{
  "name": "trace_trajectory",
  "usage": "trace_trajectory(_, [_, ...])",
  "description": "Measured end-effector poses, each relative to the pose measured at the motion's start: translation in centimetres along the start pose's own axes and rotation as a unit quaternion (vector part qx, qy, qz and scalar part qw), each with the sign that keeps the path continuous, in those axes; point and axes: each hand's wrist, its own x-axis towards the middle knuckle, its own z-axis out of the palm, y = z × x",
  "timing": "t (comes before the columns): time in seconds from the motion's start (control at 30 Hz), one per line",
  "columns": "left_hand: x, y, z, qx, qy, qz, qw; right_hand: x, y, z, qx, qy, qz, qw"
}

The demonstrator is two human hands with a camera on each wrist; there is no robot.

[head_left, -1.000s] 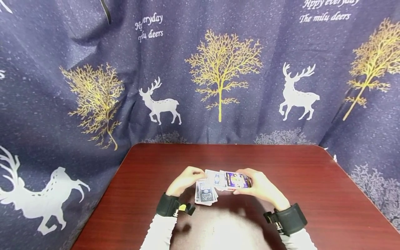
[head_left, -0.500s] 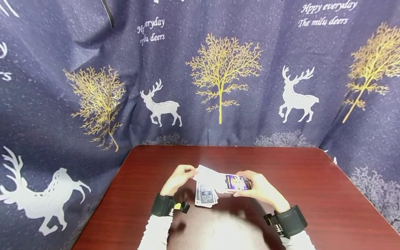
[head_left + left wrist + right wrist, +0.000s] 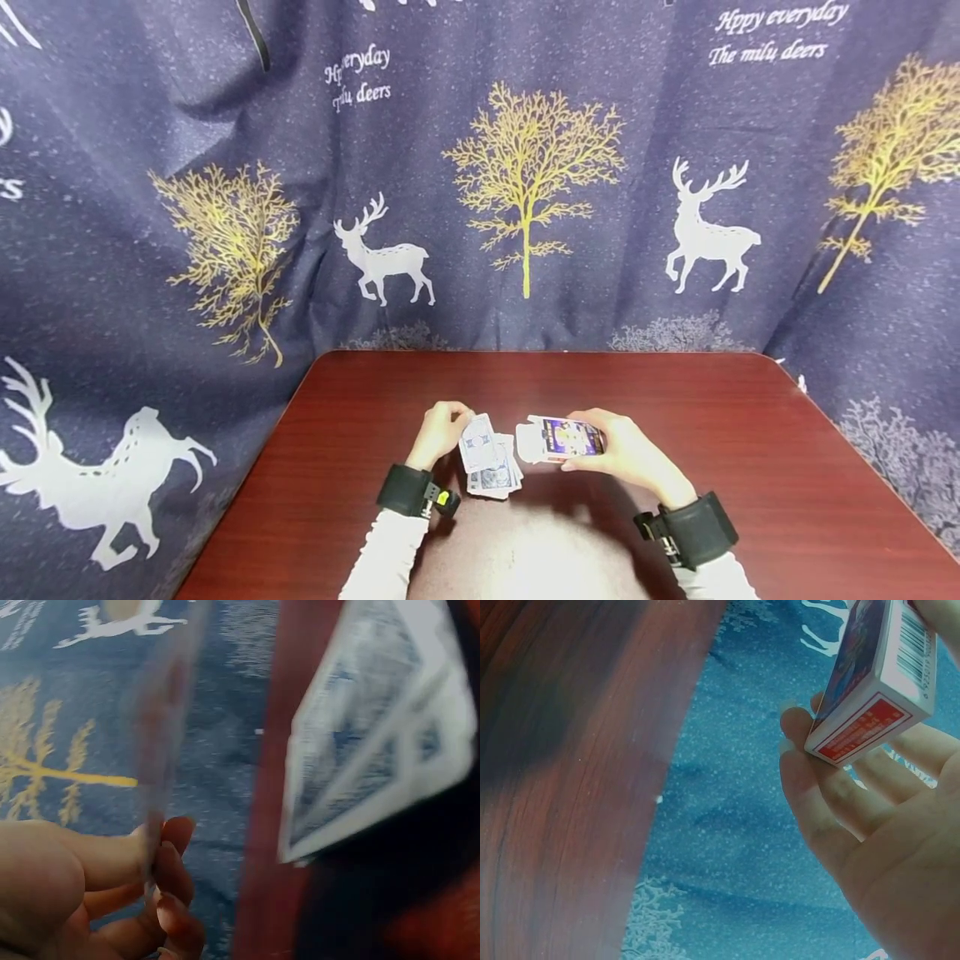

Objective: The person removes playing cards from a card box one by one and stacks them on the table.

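Deer-print curtain (image 3: 645, 208) behind a red desk (image 3: 675, 387); cards (image 3: 476, 446) clear of box (image 3: 572, 438).
Left hand (image 3: 437, 433) pinches the cards at an edge, over the pile (image 3: 501, 482); right hand (image 3: 630, 450) grips the box. Judged light, bendy, slick: pinch cards by an edge, box gently by its sides. Earlier the cards reached the box; now they are apart.
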Motion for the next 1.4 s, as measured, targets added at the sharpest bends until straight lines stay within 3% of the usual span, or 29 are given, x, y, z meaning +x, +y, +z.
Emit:
trace_trajectory(0.13, [-0.1,-0.1,1.3,0.019,-0.015,0.018,0.9996,-0.1,0.0,0.0,0.004,0.000,0.002,1.000])
trace_trajectory(0.27, [-0.2,0.0,2.3,0.024,-0.021,0.011,0.9994,-0.1,0.1,0.0,0.006,-0.003,0.006,1.000])
trace_trajectory(0.5, [-0.2,0.6,3.1,0.077,-0.001,-0.016,0.9969,0.0,0.3,0.0,0.016,-0.009,0.008,1.000])
trace_trajectory(0.67, [-0.3,1.0,3.0,0.092,0.018,-0.004,0.9956,0.1,0.4,0.1,0.013,-0.005,0.001,1.000])
trace_trajectory(0.8, [-0.6,2.2,2.5,0.068,0.010,0.023,0.9974,0.0,0.4,0.1,0.017,-0.006,-0.002,1.000])
trace_trajectory(0.93, [-1.5,4.6,2.0,0.004,-0.048,0.071,0.9963,-0.2,0.4,0.4,0.021,-0.004,-0.012,1.000])
trace_trajectory(1.0, [-2.0,5.9,2.0,-0.017,-0.061,0.089,0.9941,-0.2,0.5,0.5,0.018,-0.001,-0.017,1.000])
trace_trajectory(1.1, [-2.7,7.3,2.3,0.001,-0.028,0.097,0.9949,-0.3,0.5,0.7,0.009,0.003,-0.024,1.000])
trace_trajectory(1.23, [-3.3,8.0,2.9,0.029,0.019,0.091,0.9953,-0.2,0.4,0.7,0.007,0.002,-0.018,1.000])
trace_trajectory(1.4, [-3.5,8.0,3.3,-0.004,-0.008,0.071,0.9974,-0.1,-0.1,0.6,0.006,-0.004,-0.016,1.000])
